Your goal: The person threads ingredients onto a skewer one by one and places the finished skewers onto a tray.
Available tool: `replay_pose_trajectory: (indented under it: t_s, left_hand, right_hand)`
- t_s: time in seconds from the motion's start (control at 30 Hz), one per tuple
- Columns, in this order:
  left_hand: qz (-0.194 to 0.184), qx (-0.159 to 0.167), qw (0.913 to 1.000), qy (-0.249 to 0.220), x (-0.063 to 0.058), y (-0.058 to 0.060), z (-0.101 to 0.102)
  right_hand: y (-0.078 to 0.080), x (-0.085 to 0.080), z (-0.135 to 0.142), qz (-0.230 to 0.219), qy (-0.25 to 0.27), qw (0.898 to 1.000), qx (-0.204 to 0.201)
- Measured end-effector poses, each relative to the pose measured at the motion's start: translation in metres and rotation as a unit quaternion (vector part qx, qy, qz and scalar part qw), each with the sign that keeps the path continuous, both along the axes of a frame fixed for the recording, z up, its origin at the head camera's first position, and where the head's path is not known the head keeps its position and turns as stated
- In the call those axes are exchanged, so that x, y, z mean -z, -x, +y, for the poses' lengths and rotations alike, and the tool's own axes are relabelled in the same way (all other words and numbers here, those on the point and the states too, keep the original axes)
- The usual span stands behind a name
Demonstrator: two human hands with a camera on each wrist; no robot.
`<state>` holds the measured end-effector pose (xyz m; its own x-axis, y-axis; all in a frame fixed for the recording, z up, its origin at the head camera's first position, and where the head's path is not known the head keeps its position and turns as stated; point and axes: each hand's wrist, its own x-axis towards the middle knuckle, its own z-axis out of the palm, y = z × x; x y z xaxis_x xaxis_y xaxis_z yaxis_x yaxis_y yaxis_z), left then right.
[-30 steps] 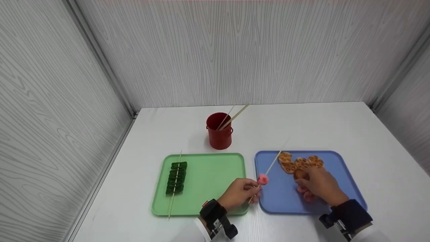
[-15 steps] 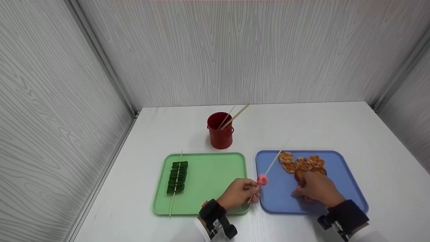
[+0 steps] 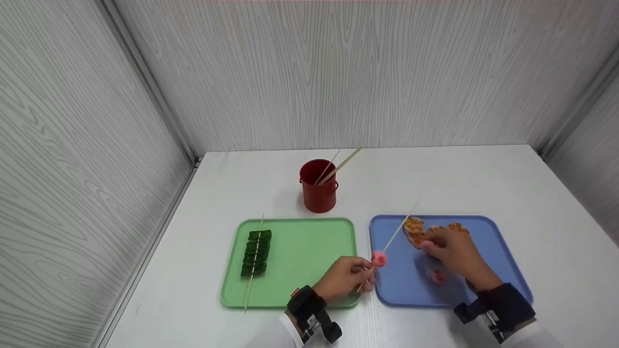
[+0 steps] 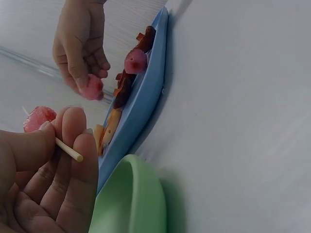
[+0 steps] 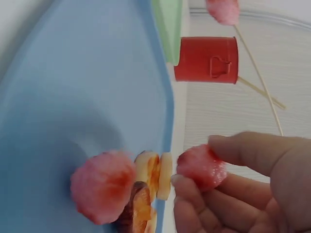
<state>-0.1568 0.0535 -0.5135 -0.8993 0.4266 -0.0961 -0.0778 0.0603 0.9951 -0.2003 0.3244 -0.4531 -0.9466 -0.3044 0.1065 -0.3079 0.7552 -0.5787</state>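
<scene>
My left hand [image 3: 346, 278] pinches a thin wooden skewer [image 3: 396, 234] near its lower end. One pink meatball [image 3: 379, 258] is threaded on it, close above the fingers. Between the thumb and fingers of my right hand [image 3: 459, 253] is another pink meatball [image 5: 201, 166], hidden in the head view but plain in both wrist views. That hand hovers over the blue tray [image 3: 401, 292]. Below it on the tray lies a loose pink meatball [image 3: 437, 276]. Browned slices with holes, like lotus root [image 3: 414, 225], lie at the tray's back, partly covered by the right hand.
To the left, a green tray [image 3: 309, 261] bears a skewer of folded dark green pieces [image 3: 256, 253]. A red bucket [image 3: 319, 199] with several sticks [image 3: 347, 161] stands behind the trays. Pale wood-grain panels [image 3: 309, 77] enclose the white table [image 3: 411, 179].
My right hand has reached down among the pink meatballs, gripped one and lifted it off the blue tray. The left hand and its skewer have stayed nearly still.
</scene>
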Motion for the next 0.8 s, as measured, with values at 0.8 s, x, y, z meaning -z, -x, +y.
replay_pose_trajectory:
  t_s: [0.8]
  left_hand:
    - [-0.013, 0.005, 0.9999, 0.005, 0.002, -0.001, -0.001]
  right_hand:
    - [0.004, -0.020, 0.003, -0.166, 0.278, 0.935, 0.146]
